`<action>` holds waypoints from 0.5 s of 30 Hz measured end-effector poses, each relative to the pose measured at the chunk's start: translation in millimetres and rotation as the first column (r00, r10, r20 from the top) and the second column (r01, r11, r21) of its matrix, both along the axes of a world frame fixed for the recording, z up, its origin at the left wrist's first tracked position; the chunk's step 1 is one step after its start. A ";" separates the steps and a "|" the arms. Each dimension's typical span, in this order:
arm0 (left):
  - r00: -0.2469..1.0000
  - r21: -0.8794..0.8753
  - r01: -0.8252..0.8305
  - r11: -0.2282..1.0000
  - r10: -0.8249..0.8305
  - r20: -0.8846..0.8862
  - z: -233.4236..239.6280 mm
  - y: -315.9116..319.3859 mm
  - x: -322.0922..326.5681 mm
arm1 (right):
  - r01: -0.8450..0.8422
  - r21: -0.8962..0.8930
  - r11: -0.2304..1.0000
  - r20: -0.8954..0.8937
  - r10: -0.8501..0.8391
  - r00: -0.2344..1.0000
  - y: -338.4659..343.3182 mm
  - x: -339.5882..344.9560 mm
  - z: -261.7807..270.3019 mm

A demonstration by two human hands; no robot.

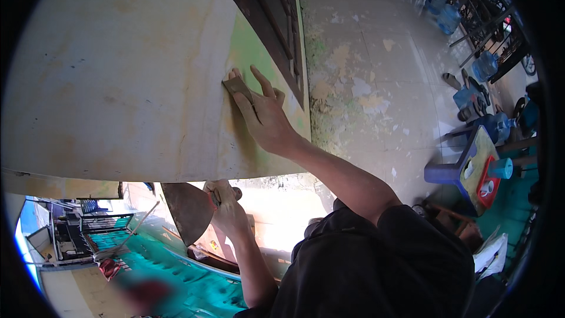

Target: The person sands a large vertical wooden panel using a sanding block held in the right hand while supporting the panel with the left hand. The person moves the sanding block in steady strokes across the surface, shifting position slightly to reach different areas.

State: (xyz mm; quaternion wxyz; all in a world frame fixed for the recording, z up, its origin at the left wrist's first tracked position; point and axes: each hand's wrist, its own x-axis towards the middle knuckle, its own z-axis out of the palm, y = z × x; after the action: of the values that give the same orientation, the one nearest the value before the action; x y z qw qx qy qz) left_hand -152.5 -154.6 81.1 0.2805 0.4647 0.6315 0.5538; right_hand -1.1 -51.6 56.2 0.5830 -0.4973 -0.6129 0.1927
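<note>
My right hand (265, 115) presses a folded piece of brown sandpaper (239, 88) flat on a wall (145, 75) with patchy white, yellowish and green paint. The sheet lies under the fingers and thumb, while the index finger is lifted away. Below the wall's lower edge, my left hand (227, 207) is closed around the handle of a wide scraper (187, 212). Its broad, dull metal blade points left, with its top close to the wall's edge. The left fingers are partly hidden by the handle and the edge.
A dark wooden window frame (282, 31) adjoins the wall. Paint flakes and dust cover the tiled floor (384, 97). On the right, a small table (470, 159) bears a red tray (490, 185) with cups. Blue water bottles (485, 66) and footwear (451, 81) lie farther off; teal sheeting (194, 285) spreads below left.
</note>
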 end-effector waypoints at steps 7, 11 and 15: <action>0.999 -0.001 -0.013 1.000 0.013 -0.031 0.3 -0.2 -0.2 | 0.039 -0.013 0.999 0.002 -0.039 0.999 -39.6 -26.6 -25.0; 0.998 0.048 -0.004 0.999 0.007 -0.061 -1.1 2.7 -2.5 | 0.012 -0.016 1.000 0.082 -0.010 0.997 -110.1 -64.3 -51.4; 0.998 0.069 0.017 0.997 -0.021 0.067 -2.5 2.4 -1.7 | 0.078 -0.019 0.997 -0.036 -0.079 0.996 -38.6 -33.8 -38.2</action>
State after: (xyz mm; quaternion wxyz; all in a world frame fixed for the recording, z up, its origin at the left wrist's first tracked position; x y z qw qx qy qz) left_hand -154.2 -152.2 78.6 0.2909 0.4611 0.5979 0.5876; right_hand -34.8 -90.2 18.0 0.5968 -0.5224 -0.5806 0.1840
